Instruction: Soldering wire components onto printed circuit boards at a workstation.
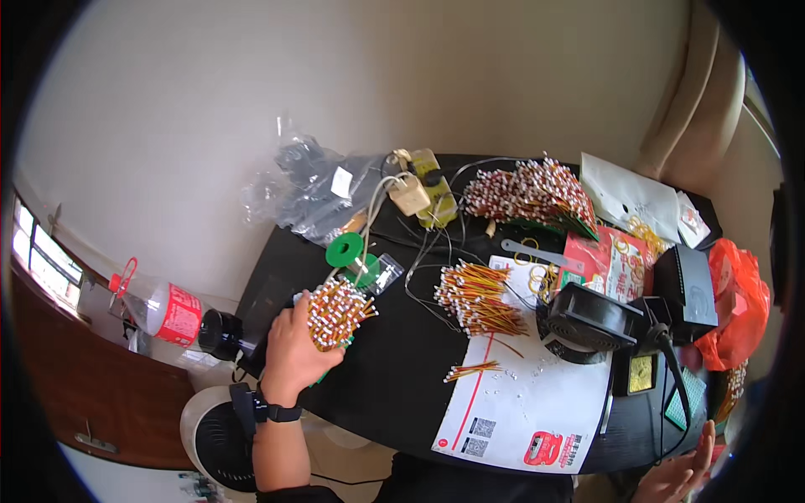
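Over the black table (381, 377), left hand (295, 348) clasped wire bundle (340, 314): likely light, springy, best gripped mid-length; right hand (677, 477) had fingers extended.

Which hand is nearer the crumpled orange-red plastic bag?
Right. The right hand is below the bag in the picture; the left hand is across the black table, by a white-tipped wire bundle.

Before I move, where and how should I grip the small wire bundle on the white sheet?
Probably pinch the small wire bundle across its middle, coming from the near side: it lies roughly sideways, and a larger bundle sits just beyond it.
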### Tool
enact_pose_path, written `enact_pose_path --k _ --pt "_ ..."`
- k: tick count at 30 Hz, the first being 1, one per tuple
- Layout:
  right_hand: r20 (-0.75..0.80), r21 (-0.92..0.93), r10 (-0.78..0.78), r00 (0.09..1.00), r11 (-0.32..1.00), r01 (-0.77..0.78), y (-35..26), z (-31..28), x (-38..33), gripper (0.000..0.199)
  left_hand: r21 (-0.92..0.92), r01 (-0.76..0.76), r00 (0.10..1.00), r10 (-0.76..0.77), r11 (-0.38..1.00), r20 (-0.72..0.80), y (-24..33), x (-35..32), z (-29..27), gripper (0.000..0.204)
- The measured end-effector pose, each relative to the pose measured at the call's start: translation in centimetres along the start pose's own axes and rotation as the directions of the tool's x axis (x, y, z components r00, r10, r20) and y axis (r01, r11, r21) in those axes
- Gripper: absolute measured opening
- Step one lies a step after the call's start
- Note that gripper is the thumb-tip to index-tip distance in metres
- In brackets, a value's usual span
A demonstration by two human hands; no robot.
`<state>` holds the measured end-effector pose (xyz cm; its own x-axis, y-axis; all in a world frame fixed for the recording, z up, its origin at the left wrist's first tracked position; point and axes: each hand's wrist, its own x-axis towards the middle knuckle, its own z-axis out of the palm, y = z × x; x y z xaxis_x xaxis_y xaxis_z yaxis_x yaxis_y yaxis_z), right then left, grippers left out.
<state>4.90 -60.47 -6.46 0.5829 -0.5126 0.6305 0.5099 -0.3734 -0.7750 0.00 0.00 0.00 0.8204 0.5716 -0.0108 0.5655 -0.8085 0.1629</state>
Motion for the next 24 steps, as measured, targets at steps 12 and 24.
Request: enact_pose_path --k 12,24 --pt "0.388 -0.265 -0.585 0.712 0.669 0.694 -9.7 11.4 -1.6 0.041 -0.347 -0.172 0.951 0.064 0.922 -0.303 2.3 -3.9 -2.8 0.111" --pt "0.919 0.175 -0.103 0.38 0.971 -0.161 -10.9 16.4 -7.7 0.08 -0.996 -0.021 0.943 0.329 -0.084 -0.048 15.8 -6.3 4.4 0.098"
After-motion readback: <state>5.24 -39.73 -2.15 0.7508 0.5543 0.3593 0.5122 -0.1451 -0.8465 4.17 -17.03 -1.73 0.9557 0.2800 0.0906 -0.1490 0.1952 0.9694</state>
